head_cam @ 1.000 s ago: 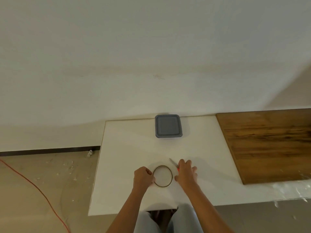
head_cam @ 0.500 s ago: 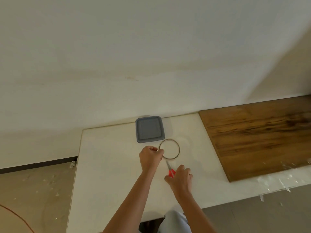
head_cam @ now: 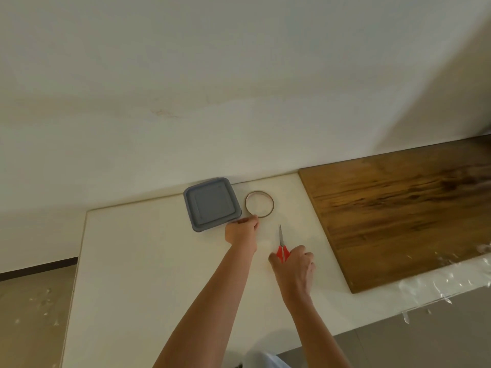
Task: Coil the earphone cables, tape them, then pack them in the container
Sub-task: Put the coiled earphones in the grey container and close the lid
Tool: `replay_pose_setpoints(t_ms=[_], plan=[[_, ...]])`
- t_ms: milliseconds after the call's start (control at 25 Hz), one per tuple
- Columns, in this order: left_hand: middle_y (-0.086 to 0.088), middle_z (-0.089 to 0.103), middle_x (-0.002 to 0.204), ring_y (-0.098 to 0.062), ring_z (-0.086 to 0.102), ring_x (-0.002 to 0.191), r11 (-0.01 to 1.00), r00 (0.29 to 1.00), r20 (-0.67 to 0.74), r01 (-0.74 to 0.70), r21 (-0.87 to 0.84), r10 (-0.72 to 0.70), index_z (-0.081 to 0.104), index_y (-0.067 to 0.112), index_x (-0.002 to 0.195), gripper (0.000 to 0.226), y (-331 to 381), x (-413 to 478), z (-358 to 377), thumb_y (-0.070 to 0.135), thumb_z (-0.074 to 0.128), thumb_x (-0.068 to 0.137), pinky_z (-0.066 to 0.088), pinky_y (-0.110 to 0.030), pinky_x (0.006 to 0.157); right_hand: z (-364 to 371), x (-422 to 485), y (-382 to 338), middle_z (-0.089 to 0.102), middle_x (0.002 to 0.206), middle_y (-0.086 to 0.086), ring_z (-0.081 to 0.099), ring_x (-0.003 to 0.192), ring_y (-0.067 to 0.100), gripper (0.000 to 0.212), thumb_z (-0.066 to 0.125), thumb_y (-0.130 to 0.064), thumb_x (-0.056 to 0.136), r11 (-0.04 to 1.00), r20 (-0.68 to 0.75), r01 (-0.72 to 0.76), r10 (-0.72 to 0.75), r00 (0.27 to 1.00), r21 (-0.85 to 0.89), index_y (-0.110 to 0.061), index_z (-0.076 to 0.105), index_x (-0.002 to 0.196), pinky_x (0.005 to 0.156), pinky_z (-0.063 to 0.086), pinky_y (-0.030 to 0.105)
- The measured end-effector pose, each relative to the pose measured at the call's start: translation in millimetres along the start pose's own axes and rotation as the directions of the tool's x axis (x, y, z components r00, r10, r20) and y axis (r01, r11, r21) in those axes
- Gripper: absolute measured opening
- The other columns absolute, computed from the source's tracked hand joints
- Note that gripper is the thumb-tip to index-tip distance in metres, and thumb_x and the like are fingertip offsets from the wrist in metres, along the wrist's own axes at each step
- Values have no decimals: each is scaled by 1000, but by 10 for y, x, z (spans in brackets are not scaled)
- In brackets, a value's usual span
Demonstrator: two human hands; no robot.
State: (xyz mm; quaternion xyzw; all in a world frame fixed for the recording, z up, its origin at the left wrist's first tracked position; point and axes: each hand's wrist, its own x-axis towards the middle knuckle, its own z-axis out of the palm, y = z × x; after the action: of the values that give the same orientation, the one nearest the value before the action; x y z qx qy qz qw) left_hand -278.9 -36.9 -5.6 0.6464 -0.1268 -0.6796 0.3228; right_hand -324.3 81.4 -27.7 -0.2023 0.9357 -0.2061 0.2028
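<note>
Head view: with left hand (head_cam: 241, 231) curled at the rim of the tape roll (head_cam: 272, 205) (pinching or only touching, cannot tell) beside the lidded container (head_cam: 211, 204), right hand (head_cam: 295, 269) clamped on the scissors (head_cam: 280, 236), release the roll flat and lay blades shut beside it; earphone cables unseen.

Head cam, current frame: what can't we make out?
- Container contents: head view, it is closed, so the inside is hidden.
- Earphone cables: none in view; whether they are inside the container cannot be told.
- Left hand at the tape roll: its back hides the fingers, so pinching or just touching is unclear.
- Scissors handles: mostly under the right hand.
- Wooden board: cut off by the right edge.
</note>
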Motion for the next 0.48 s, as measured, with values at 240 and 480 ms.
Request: replay_pose_setpoints(t_ms=[240, 480], plan=[[-4, 63, 74, -16, 60, 63, 934, 990, -35, -119, 336, 138, 60, 9, 85, 11, -106, -41, -98, 8, 71, 82, 45, -22, 55, -78, 328, -172, 50, 94, 9, 51, 83, 20, 45, 72, -41, 79, 998, -73, 39, -36, 997, 41, -11, 45, 98, 68, 54, 32], [5, 59, 84, -6, 54, 68, 659, 906, 191, -408, 632, 378, 61, 12, 101, 15, -167, 40, -304, 13, 63, 87, 38, -13, 52, -162, 967, -529, 51, 104, 15, 44, 86, 19, 47, 71, -35, 83, 988, -125, 151, -149, 981, 11, -4, 49, 110, 71, 47, 30]])
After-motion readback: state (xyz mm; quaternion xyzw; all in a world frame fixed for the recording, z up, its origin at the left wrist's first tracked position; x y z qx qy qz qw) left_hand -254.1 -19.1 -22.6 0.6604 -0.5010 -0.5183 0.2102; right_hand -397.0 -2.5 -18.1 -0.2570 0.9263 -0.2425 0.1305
